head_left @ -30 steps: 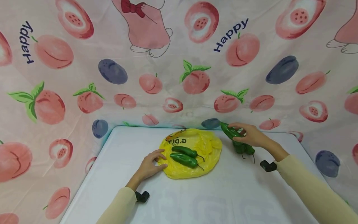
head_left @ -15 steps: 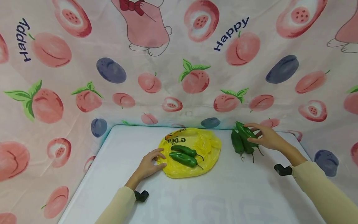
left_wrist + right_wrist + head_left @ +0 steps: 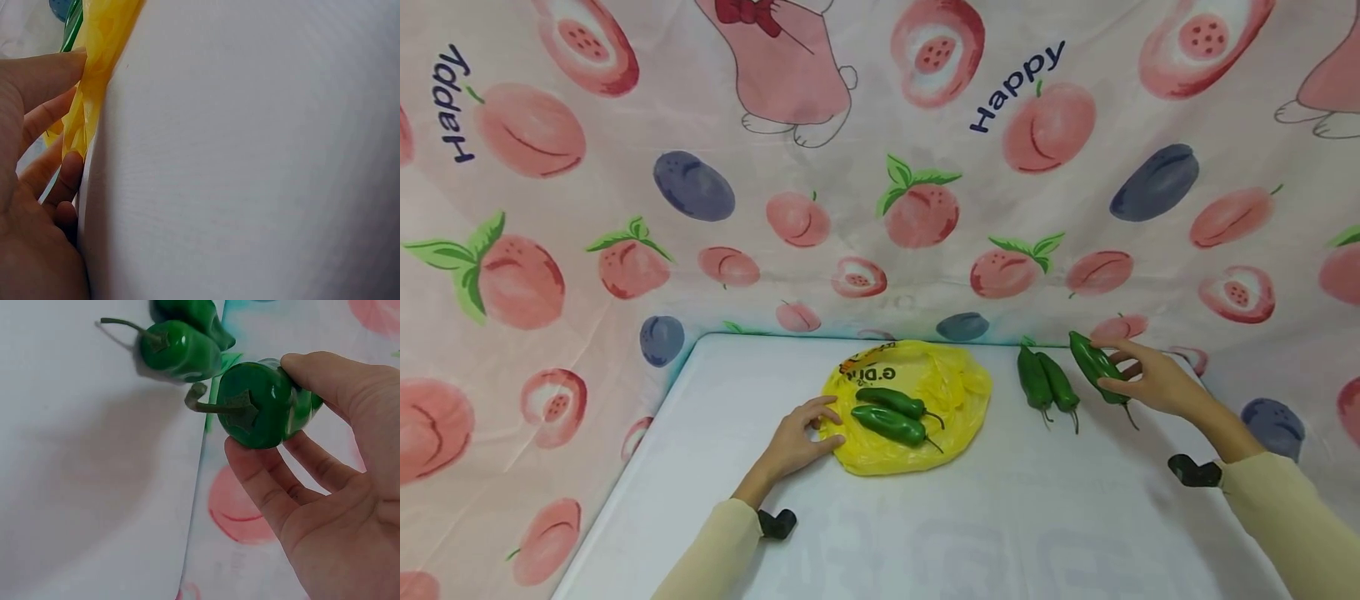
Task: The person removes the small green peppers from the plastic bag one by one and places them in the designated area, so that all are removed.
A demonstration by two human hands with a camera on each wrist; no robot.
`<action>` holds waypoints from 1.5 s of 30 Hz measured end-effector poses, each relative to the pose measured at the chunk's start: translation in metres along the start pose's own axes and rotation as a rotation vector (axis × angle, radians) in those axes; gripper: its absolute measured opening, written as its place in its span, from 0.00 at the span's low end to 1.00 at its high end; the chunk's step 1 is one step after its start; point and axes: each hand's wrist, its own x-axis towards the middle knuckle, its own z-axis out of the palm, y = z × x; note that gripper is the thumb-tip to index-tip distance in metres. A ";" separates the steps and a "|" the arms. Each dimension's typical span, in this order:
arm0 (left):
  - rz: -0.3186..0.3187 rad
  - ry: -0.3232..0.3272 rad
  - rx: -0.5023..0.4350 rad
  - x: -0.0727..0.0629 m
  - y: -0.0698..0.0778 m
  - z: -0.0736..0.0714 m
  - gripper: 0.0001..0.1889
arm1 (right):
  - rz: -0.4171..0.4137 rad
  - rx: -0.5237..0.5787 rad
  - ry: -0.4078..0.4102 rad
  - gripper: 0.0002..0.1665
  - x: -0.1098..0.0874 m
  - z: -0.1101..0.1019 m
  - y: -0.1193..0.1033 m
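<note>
My right hand (image 3: pixel 1157 379) holds a glossy green chili pepper (image 3: pixel 1094 363) between thumb and fingers, its curved stem pointing toward me in the right wrist view. Just left of it, two more green peppers (image 3: pixel 1033 377) lie side by side at the back of the table. With its fingers bent at the left edge, my left hand (image 3: pixel 797 435) holds a yellow plastic bag (image 3: pixel 872 462); in the left wrist view the fingertips are on the bunched yellow film (image 3: pixel 94 94). Two green peppers (image 3: pixel 889 425) lie on the bag, stems to the right.
The white table (image 3: pixel 1000 517) ends at the back against a hanging cloth (image 3: pixel 865 167) printed with peaches and a rabbit. A small black device (image 3: pixel 777 523) is at my left wrist, another black device (image 3: pixel 1193 471) at my right.
My right hand has moved right, carrying its pepper from over the other two to a spot beside them, leaving both uncovered. The left hand stays at the bag's edge.
</note>
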 end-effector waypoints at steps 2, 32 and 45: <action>0.002 0.001 0.000 0.000 0.000 0.000 0.11 | 0.003 0.001 0.003 0.39 -0.002 0.000 0.003; -0.014 -0.005 -0.004 0.000 0.000 0.000 0.11 | 0.182 0.127 -0.026 0.44 0.006 0.020 0.034; -0.025 -0.002 -0.001 0.000 -0.001 0.000 0.10 | 0.217 0.186 -0.054 0.45 0.015 0.037 0.052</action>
